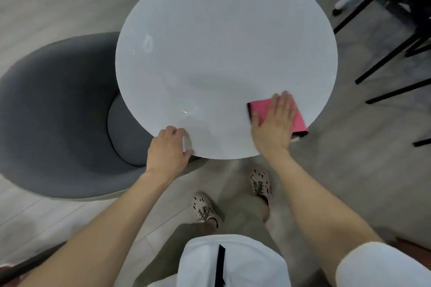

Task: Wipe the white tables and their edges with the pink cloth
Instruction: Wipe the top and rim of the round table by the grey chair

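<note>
While two patterned shoes (260,184) stand on the floor just below the near rim, left hand (169,149) grips the near-left edge of the round white surface (221,42), fingers curled over the rim, thumb at the edge. Right hand (274,123) lies flat on the pink cloth (261,106), fingers straight, slightly apart, pressing down. Cloth is folded, on the near-right part of the surface, right corner at the rim, dark edge showing. Grey upholstered chair (58,112) on the left, partly under the surface. Black chair legs (396,91) far right, well apart.
</note>
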`<state>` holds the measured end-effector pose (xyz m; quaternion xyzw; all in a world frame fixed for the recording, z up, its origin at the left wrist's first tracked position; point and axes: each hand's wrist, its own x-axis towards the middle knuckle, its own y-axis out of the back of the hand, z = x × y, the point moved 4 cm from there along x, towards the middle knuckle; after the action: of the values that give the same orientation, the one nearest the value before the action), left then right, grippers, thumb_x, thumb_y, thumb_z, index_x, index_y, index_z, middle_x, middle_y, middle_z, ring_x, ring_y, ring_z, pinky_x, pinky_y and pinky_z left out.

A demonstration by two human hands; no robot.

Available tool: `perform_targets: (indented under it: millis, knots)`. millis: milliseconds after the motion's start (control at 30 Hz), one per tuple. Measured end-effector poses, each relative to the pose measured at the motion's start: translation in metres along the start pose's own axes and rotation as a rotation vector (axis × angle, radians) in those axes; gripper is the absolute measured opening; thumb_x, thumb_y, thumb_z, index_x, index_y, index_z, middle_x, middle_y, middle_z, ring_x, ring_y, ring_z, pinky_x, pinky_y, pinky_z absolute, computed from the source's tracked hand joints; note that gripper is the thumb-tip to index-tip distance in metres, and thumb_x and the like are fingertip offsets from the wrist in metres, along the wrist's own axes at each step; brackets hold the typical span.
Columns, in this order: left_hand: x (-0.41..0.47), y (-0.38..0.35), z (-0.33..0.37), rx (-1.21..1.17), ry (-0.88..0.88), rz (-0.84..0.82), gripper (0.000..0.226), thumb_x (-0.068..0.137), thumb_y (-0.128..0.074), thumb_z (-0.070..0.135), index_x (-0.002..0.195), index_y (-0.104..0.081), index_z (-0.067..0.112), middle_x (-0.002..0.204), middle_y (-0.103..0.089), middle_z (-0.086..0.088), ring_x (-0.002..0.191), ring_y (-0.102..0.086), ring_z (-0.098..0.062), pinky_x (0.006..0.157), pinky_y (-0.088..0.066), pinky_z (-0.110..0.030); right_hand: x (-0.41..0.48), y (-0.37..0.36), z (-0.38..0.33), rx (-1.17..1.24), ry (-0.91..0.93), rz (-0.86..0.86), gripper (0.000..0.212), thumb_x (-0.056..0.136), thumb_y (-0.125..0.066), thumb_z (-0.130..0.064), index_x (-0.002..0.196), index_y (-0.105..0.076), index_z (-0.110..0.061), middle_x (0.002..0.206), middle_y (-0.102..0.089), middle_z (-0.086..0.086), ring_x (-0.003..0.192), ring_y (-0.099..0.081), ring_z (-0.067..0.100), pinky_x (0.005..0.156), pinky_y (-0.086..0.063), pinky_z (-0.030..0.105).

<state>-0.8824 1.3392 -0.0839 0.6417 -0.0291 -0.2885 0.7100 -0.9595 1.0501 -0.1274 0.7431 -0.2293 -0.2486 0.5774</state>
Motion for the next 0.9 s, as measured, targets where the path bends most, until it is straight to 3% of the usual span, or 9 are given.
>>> perform_targets:
  millis: [133,267,367,533,633,700,800,900]
  knots:
    - [0.002,-0.004,-0.001,-0.022,0.044,-0.041,0.056,0.086,-0.085,0.036,0.133,-0.065,0.015,0.136,-0.058,-0.007,0.120,-0.058,-0.032,0.097,-0.054,-0.046,-0.047,-0.027,-0.113,0.036,0.586,-0.098,0.075,0.112,-0.036,-0.052,0.169,-0.026,-0.004,0.179,-0.014,0.016,0.168,-0.005,0.031,0.134,-0.012,0.053]
    - [0.001,-0.004,0.002,-0.078,0.151,-0.009,0.055,0.088,-0.083,0.025,0.139,-0.063,0.017,0.143,-0.055,-0.001,0.130,-0.055,-0.029,0.097,-0.056,-0.047,-0.039,-0.025,-0.095,0.032,0.892,-0.147,0.070,0.111,-0.040,-0.061,0.169,-0.035,-0.022,0.180,-0.014,0.010,0.168,-0.004,0.026,0.134,-0.011,0.053]
    - [0.002,-0.006,0.015,-0.096,0.270,0.027,0.055,0.089,-0.082,0.026,0.139,-0.064,0.013,0.144,-0.055,-0.005,0.128,-0.056,-0.031,0.092,-0.057,-0.045,0.012,-0.004,-0.014,-0.071,0.875,-0.119,0.075,0.108,-0.035,-0.072,0.170,-0.030,-0.032,0.182,-0.006,0.005,0.168,0.003,0.023,0.134,-0.009,0.053]
    - [-0.009,-0.008,0.067,-0.129,0.475,0.102,0.058,0.079,-0.088,0.035,0.126,-0.067,0.009,0.131,-0.059,-0.012,0.115,-0.060,-0.038,0.091,-0.056,-0.051,0.146,0.037,0.103,-0.173,0.568,-0.138,0.103,0.105,-0.023,-0.079,0.171,-0.002,-0.003,0.181,0.002,0.015,0.168,0.004,0.027,0.136,-0.009,0.051]
    - [-0.019,-0.021,0.112,-0.197,0.568,0.107,0.069,0.077,-0.090,0.048,0.130,-0.063,0.012,0.134,-0.055,-0.011,0.122,-0.054,-0.036,0.097,-0.054,-0.050,0.148,0.037,0.097,-0.147,0.426,-0.118,0.100,0.105,-0.025,-0.071,0.169,-0.006,0.003,0.179,-0.001,0.023,0.167,0.000,0.035,0.134,-0.011,0.054]
    - [-0.021,-0.034,0.136,-0.224,0.606,0.076,0.077,0.079,-0.090,0.052,0.136,-0.060,0.011,0.140,-0.052,-0.011,0.128,-0.051,-0.036,0.104,-0.051,-0.051,0.103,0.027,0.063,-0.090,0.546,-0.122,0.097,0.106,-0.024,-0.068,0.169,-0.008,0.003,0.178,-0.001,0.024,0.167,0.000,0.036,0.135,-0.008,0.054]
    - [-0.019,-0.043,0.151,-0.269,0.658,0.038,0.076,0.085,-0.089,0.042,0.141,-0.055,0.004,0.150,-0.047,-0.018,0.137,-0.046,-0.042,0.112,-0.045,-0.050,0.009,0.005,0.010,-0.025,1.016,-0.251,0.089,0.109,-0.025,-0.066,0.170,-0.017,-0.001,0.180,-0.006,0.018,0.168,-0.001,0.030,0.135,-0.004,0.050]
    - [-0.018,-0.042,0.151,-0.248,0.685,0.016,0.077,0.086,-0.088,0.047,0.144,-0.054,0.009,0.154,-0.043,-0.014,0.140,-0.048,-0.040,0.106,-0.050,-0.053,-0.002,0.002,0.012,0.024,1.222,-0.292,0.083,0.110,-0.034,-0.066,0.170,-0.025,-0.009,0.180,-0.013,0.009,0.168,-0.006,0.024,0.135,-0.008,0.048]
